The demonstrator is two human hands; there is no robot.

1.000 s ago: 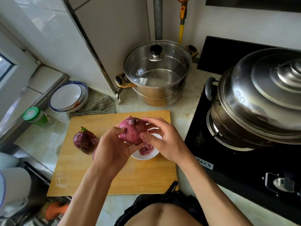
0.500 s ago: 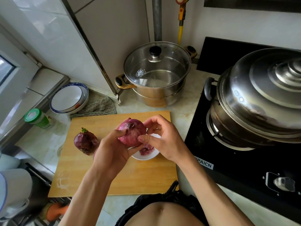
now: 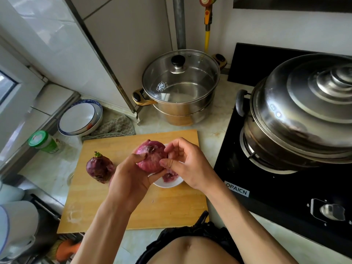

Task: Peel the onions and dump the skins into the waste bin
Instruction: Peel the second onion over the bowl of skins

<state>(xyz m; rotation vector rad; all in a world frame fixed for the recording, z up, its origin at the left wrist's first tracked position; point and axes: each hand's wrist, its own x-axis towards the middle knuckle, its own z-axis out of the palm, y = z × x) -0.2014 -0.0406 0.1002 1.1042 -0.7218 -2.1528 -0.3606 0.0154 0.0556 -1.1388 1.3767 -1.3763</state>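
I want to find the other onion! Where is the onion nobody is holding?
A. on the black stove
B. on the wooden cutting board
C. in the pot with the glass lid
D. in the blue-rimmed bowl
B: the dark purple onion lies on the wooden cutting board, left of the hands.

glass-lidded pot (image 3: 181,88), steamer (image 3: 297,119), stacked plates (image 3: 80,117)

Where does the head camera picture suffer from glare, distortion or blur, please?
Head view: window light from the left glares off the steel lid and the glass lid; wide-angle bending curves the wall seams and the stove edge; the held onion, both hands and the cutting board stay reasonably sharp.
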